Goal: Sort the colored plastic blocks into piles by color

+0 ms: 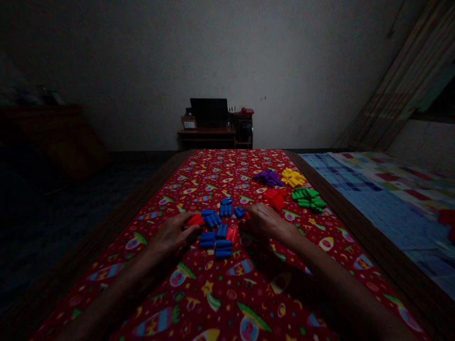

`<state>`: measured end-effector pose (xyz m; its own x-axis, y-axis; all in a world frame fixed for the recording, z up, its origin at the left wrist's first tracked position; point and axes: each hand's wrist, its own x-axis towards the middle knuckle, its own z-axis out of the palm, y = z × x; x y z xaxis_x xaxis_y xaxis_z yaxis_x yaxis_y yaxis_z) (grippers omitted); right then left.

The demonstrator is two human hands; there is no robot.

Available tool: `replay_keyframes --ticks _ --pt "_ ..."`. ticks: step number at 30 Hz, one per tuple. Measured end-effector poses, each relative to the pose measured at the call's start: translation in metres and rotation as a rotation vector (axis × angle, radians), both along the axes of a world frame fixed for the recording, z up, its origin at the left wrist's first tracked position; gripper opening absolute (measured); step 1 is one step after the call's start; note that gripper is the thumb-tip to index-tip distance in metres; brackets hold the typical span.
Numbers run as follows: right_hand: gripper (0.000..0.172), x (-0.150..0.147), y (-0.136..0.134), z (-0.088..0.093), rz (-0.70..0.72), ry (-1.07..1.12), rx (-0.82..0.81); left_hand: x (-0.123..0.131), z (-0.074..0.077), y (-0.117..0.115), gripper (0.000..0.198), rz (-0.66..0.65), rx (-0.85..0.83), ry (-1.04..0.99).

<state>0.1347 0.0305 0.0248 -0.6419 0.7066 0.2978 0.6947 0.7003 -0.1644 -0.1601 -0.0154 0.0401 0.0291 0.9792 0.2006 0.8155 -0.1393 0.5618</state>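
Several small ridged blue plastic pieces (212, 219) lie in a loose group on the patterned red cloth (213, 303), between my two hands. My left hand (174, 232) is at the left of this group, its thumb and forefinger closed about a red plastic piece (195, 219). At the right side, my right hand (266, 219) has its fingertips pinched on another red piece (247, 215), mostly covered by the fingers. A blue piece (239, 212) lies against those fingertips. Among the nearer blue pieces is a further red piece (232, 234).
Sorted heaps sit toward the right edge: purple pieces (268, 178), yellow pieces (292, 177), red pieces (275, 198) and green pieces (308, 199). Past the table's far end stands a desk (208, 134) with a dark monitor (209, 112). A bed (355, 203) is at the right.
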Motion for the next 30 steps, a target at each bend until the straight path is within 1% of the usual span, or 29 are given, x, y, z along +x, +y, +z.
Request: replay_keyframes --ticks 3,4,6,9,11,13,15,17,19,21,23,25,27,28,29,30 --pt "0.031 0.018 0.03 0.01 -0.124 0.087 0.144 0.004 0.011 0.0 0.056 0.037 -0.016 -0.035" --pt "0.03 0.024 0.039 0.013 -0.163 0.107 0.173 0.007 0.013 0.002 0.059 0.037 -0.004 -0.051" --pt "0.025 0.038 0.053 0.016 -0.25 0.144 0.198 0.015 0.016 0.008 0.06 -0.004 0.023 -0.082" --pt "0.017 0.06 0.069 0.016 -0.412 0.235 0.198 0.031 0.019 0.025 0.057 -0.098 0.064 -0.138" --pt "0.015 0.071 0.075 0.014 -0.5 0.292 0.17 0.046 0.021 0.039 0.055 -0.157 0.074 -0.195" --pt "0.013 0.077 0.077 0.012 -0.541 0.308 0.112 0.062 0.023 0.054 0.054 -0.215 0.067 -0.251" --pt "0.014 0.08 0.077 0.012 -0.554 0.299 0.062 0.079 0.024 0.068 0.052 -0.265 0.059 -0.29" --pt "0.018 0.081 0.074 0.015 -0.546 0.295 0.047 0.094 0.024 0.078 0.049 -0.297 0.058 -0.319" --pt "0.024 0.081 0.072 0.022 -0.531 0.307 0.056 0.105 0.02 0.084 0.045 -0.318 0.056 -0.355" --pt "0.028 0.079 0.069 0.032 -0.514 0.343 0.06 0.113 0.014 0.085 0.041 -0.348 0.034 -0.417" --pt "0.032 0.072 0.064 0.042 -0.469 0.413 0.015 0.118 0.006 0.084 0.039 -0.356 0.008 -0.499" --pt "0.036 0.058 0.057 0.049 -0.334 0.49 -0.117 0.121 0.001 0.082 0.038 -0.326 -0.019 -0.565" --pt "0.034 0.039 0.047 0.05 -0.129 0.503 -0.266 0.124 -0.003 0.08 0.04 -0.288 -0.057 -0.611" --pt "0.031 0.03 0.042 0.048 -0.041 0.482 -0.307 0.125 -0.004 0.079 0.041 -0.279 -0.08 -0.635" --pt "0.028 0.02 0.037 0.046 0.017 0.454 -0.319 0.126 -0.005 0.079 0.043 -0.276 -0.101 -0.664" --pt "0.027 0.013 0.034 0.043 0.041 0.429 -0.311 0.126 -0.006 0.078 0.044 -0.275 -0.115 -0.691"
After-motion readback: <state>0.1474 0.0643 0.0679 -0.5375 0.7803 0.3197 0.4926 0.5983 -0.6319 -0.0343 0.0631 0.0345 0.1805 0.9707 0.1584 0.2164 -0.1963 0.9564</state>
